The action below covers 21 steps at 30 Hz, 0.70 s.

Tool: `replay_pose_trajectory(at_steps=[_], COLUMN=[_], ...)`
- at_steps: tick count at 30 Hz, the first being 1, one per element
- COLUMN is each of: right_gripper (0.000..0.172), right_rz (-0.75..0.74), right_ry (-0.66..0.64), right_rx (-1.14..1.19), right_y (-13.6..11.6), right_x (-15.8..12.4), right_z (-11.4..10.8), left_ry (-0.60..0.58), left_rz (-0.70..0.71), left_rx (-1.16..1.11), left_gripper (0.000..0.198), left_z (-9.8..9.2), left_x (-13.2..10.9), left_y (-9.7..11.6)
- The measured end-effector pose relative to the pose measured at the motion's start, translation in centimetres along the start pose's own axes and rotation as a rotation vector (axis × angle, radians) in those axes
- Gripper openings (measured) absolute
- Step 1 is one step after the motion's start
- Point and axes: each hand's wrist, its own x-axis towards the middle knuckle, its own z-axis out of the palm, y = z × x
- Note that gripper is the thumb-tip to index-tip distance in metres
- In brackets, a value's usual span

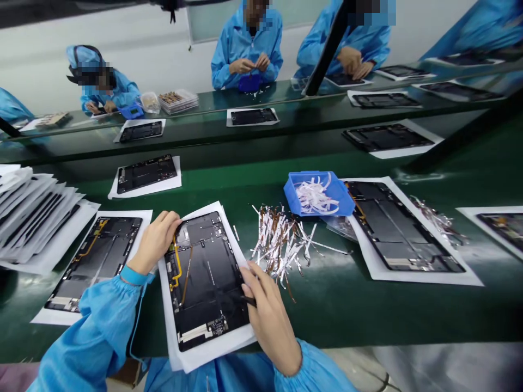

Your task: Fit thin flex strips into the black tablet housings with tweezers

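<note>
By the left grip (155,242), the far-left corner of an opened tablet housing (204,280) is pinched, its long axis pointed forward at the near edge of the bench (347,316); its right side is touched by the right grip (269,313), closed around a dark tool (249,300)

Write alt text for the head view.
A person's left hand and right hand touch opposite edges of a dark panel on white paper. Right of it, on a green bench, are loose strips and a blue bin. Co-workers in blue are opposite.
</note>
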Motion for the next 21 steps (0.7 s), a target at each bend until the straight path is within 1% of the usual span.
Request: replay_pose_trajectory(at_steps=[2, 4, 5, 7, 9, 12, 15, 17, 18, 19, 21], right_gripper=[0.039, 0.030, 0.023, 0.013, 0.014, 0.014, 0.016, 0.022, 0.024, 0.025, 0.025], right_rz=[0.131, 0.231, 0.258, 0.268, 0.258, 0.263, 0.279, 0.288, 0.300, 0.317, 0.361], right_ry=[0.008, -0.038, -0.066, -0.099, -0.099, -0.072, -0.099, -0.117, -0.112, -0.099, -0.083], right_rx=[0.067, 0.177, 0.226, 0.288, 0.312, 0.326, 0.421, 0.518, 0.558, 0.588, 0.634], right_y=[0.1, 0.2, 0.3, 0.1, -0.3, -1.4, -2.4, -3.0, -3.2, -3.4, -3.9], right_x=[0.9, 2.2, 2.9, 4.0, 4.7, 5.0, 5.1, 5.3, 5.5, 5.7, 6.2], right_z=[-0.2, -0.4, -0.5, -0.4, -0.2, 0.3, 0.5, 0.3, 0.1, -0.1, -0.8], left_ry=[0.042, 0.096, 0.122, 0.158, 0.179, 0.202, 0.212, 0.194, 0.171, 0.138, 0.048], left_rz=[0.003, -0.006, -0.013, -0.028, -0.045, -0.079, -0.123, -0.159, -0.175, -0.187, -0.199], left_rx=[-0.019, -0.042, -0.053, -0.079, -0.110, -0.163, -0.217, -0.250, -0.269, -0.291, -0.344], left_gripper=[0.018, 0.019, 0.020, 0.023, 0.024, 0.026, 0.028, 0.028, 0.028, 0.028, 0.030], left_z=[0.0, -0.1, -0.1, -0.1, 0.0, 0.5, 0.7, 0.0, -0.8, -1.8, -4.5], left_x=[-0.1, -0.2, -0.3, -0.5, -0.7, -1.0, -1.2, -1.4, -1.6, -1.7, -1.8], left_y=[-0.1, -0.3, -0.4, -0.6, -0.8, -0.8, -0.7, -0.4, -0.1, 0.2, 1.0])
